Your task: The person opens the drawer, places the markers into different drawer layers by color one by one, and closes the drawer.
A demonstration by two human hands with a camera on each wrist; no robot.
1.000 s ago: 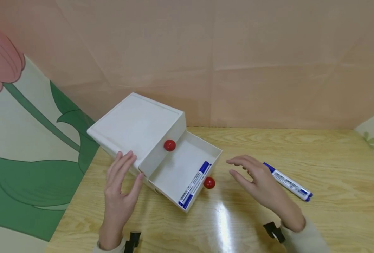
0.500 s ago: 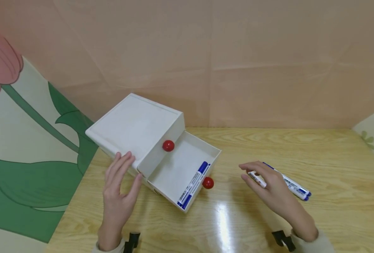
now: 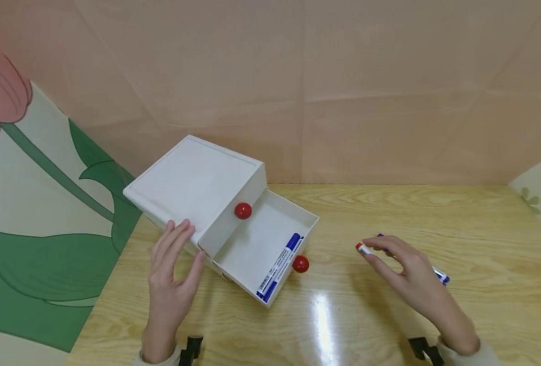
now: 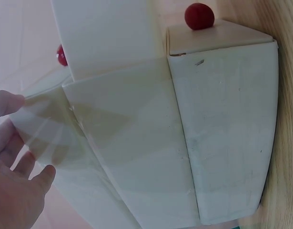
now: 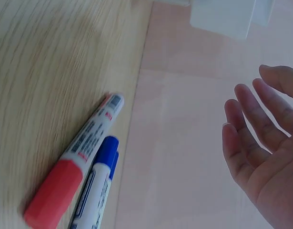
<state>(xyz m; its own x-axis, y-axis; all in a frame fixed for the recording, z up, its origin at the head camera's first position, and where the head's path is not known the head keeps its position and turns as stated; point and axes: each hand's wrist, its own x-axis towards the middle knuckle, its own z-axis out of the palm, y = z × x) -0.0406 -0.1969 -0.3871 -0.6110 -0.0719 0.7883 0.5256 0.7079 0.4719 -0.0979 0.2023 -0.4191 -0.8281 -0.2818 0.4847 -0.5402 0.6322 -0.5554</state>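
A white drawer box (image 3: 197,183) has a drawer (image 3: 259,239) pulled out, with a red ball-shaped knob (image 3: 300,264) at its front. Another red knob (image 3: 243,211) sits on the front above it. Blue-capped markers (image 3: 279,269) lie along the drawer's front wall. My left hand (image 3: 172,279) has its spread fingers at the box's near side, fingertips right at the top edge. Over the markers on the table, my right hand (image 3: 408,274) hangs with loosely bent, parted fingers and nothing between them. Below it lie a red-capped marker (image 5: 72,167) and blue-capped markers (image 5: 96,186), side by side.
The wooden table (image 3: 366,335) runs back to a peach-coloured backdrop (image 3: 412,127). A wall with a tulip picture (image 3: 46,269) rises at the left. In the left wrist view, the box's lowest tier (image 4: 227,129) with its red knob (image 4: 199,16) stands by the tabletop.
My right hand has moved right and toward me, away from the drawer to over the markers, uncovering the red end of one and covering more of the blue ones. The left hand stays put.
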